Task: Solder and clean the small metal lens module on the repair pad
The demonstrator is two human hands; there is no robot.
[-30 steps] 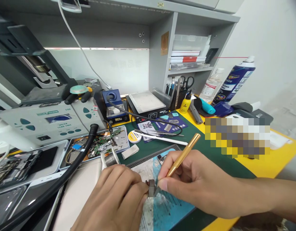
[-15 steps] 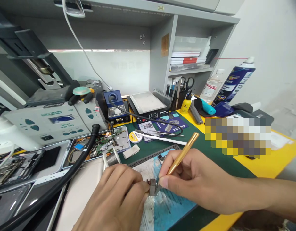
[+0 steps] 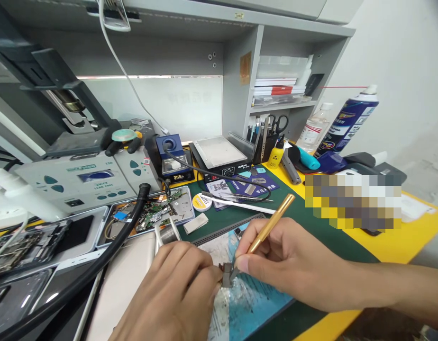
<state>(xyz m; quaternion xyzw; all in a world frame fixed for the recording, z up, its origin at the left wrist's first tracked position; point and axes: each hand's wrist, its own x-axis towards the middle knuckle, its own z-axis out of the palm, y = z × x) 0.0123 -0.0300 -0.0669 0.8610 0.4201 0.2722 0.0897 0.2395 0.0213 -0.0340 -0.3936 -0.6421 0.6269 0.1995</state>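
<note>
My right hand (image 3: 286, 260) is closed round a gold-handled craft knife (image 3: 272, 222), the handle tilted up to the right. Its dark blade meets the right side of a small grey block-like part (image 3: 226, 276). That part is pinched in the fingertips of my left hand (image 3: 179, 289), whose back faces me and covers some of the grip. A bit of reddish-brown material shows at the part's upper left. Both hands are over a worn blue-and-white work mat (image 3: 254, 298).
A solder spool (image 3: 167, 233), a tray of circuit boards (image 3: 186, 203) and a black hose (image 3: 133, 222) lie to the left. Behind are a round tin (image 3: 202, 202), tweezers (image 3: 240, 196), a white stick (image 3: 243, 204), a soldering station (image 3: 176, 163) and a hot plate (image 3: 222, 151).
The view has shifted slightly. Both hands keep the same grips, and the blade stays against the grey part with hardly any movement.
</note>
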